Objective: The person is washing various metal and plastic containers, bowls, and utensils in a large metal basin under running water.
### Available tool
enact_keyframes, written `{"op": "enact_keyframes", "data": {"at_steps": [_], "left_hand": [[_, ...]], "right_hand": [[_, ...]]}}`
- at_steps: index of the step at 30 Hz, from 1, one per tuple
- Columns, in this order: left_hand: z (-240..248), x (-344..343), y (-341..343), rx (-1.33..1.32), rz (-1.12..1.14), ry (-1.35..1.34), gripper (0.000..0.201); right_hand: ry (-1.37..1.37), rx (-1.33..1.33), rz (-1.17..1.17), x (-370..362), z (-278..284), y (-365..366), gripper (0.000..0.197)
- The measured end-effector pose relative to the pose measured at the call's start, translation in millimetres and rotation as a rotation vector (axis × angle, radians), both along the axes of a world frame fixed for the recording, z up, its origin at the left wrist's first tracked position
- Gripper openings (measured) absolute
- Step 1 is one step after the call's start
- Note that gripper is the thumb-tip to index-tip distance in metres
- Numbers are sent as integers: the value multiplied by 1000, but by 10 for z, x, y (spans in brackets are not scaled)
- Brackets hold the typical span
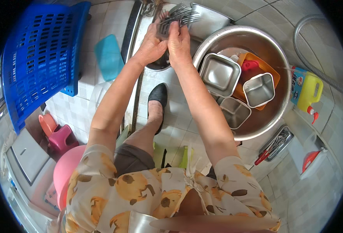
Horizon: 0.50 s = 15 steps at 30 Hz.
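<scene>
I observe the left hand [151, 46] and right hand [178, 42] both closed around 1 bundle of metal forks [179, 16], held above a small basin [159, 66] beside the large steel basin [257, 128]. In my judgement, the grip should sit low on the handles, tines fanned outward, so each fork gets rubbed clean.

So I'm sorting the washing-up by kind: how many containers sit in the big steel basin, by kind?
Square steel containers: 3
Orange plastic containers: 1
Total in the big steel basin: 4
Both hands, left hand and right hand, hold a bundle of forks, outside the basin.
</scene>
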State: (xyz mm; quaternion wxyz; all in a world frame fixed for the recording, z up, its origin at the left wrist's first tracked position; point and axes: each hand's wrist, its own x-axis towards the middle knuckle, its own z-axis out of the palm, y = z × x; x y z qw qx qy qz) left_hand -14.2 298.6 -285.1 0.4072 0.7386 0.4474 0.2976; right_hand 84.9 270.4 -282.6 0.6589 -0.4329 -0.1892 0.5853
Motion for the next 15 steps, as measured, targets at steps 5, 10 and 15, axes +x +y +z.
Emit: {"op": "enact_keyframes", "data": {"at_steps": [5,10,15], "left_hand": [[477,389,-70,144,78,416,60],[757,795,-38,160,12,404,52],[1022,1560,-69,91,-78,521,40]], "right_hand": [[246,-98,-98,167,209,-53,66],[412,-111,-113,528,605,-110,65],[453,-202,-214,1196,725,-187,73]]}}
